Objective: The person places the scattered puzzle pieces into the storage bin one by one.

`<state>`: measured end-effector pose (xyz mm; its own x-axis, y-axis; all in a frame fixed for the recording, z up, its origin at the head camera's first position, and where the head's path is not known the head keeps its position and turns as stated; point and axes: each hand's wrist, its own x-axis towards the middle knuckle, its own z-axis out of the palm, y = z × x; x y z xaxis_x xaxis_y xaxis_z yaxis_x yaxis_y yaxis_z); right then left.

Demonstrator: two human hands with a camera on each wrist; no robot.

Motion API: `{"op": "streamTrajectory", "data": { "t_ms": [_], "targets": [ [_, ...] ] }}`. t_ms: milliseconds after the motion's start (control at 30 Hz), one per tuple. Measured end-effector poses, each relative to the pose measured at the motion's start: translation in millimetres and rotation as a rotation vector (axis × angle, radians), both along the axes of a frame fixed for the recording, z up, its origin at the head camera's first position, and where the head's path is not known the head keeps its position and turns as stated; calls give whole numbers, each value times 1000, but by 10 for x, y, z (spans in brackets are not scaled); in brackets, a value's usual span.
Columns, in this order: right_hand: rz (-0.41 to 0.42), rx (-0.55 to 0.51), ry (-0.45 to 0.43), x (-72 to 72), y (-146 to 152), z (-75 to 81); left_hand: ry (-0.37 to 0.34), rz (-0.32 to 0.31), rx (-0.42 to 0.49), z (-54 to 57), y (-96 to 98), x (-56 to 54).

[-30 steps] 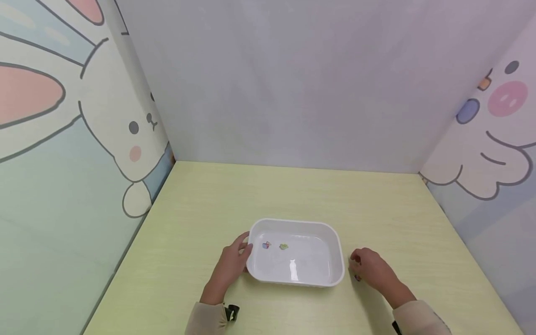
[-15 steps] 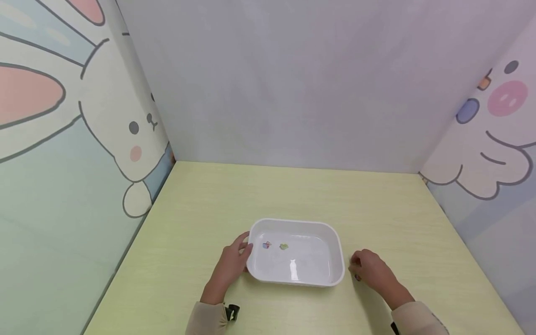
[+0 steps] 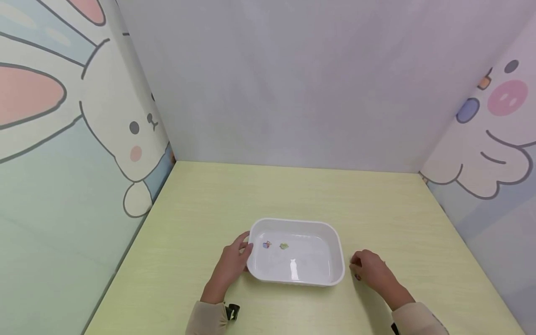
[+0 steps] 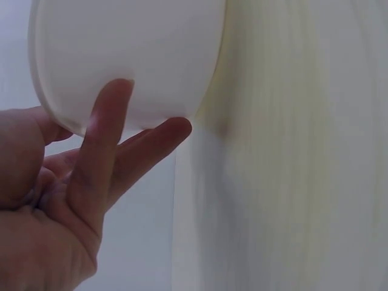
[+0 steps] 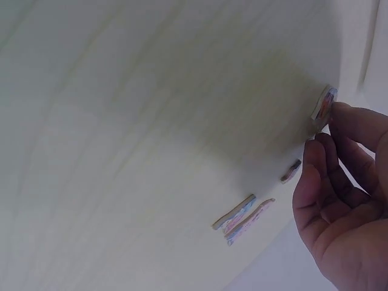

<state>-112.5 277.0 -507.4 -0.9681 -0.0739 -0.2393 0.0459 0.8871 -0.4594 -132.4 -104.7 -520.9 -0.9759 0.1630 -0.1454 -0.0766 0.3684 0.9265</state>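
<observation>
My left hand (image 3: 231, 264) holds the left end of a white rectangular tray (image 3: 296, 282). In the left wrist view, straight fingers lie on the outer wall (image 4: 151, 54) and the thumb passes behind the rim. Right of the tray, my right hand (image 3: 374, 271) is low over the table. In the right wrist view its fingertips pinch a small flat piece (image 5: 325, 103) with a coloured print and a pale edge. Another small piece (image 3: 358, 277) lies beneath that hand. Inside the tray are a blue-and-red piece (image 3: 266, 244) and a green one (image 3: 284, 246).
More printed pieces (image 5: 235, 213) lie on the table near the right hand in the right wrist view. The pale yellow table (image 3: 293, 190) meets a grey wall behind and cartoon-printed panels (image 3: 125, 116) on both sides.
My right hand has shifted very slightly downward beside the tray. The left hand, the tray and the pieces inside it stay where they were.
</observation>
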Motion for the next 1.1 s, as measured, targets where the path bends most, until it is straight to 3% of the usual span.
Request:
{"op": "streamTrajectory", "data": {
  "t_ms": [300,700,1100],
  "targets": [
    [-7,4,8,-10,-9,16,14,2,-18,-4,-11,-3],
    [-25,-78,12,-14,-3,33,11,1,-9,-5,-13,-3],
    [6,-15,112,-85,58,155,2,-6,4,-4,-14,-12]
  ]
}}
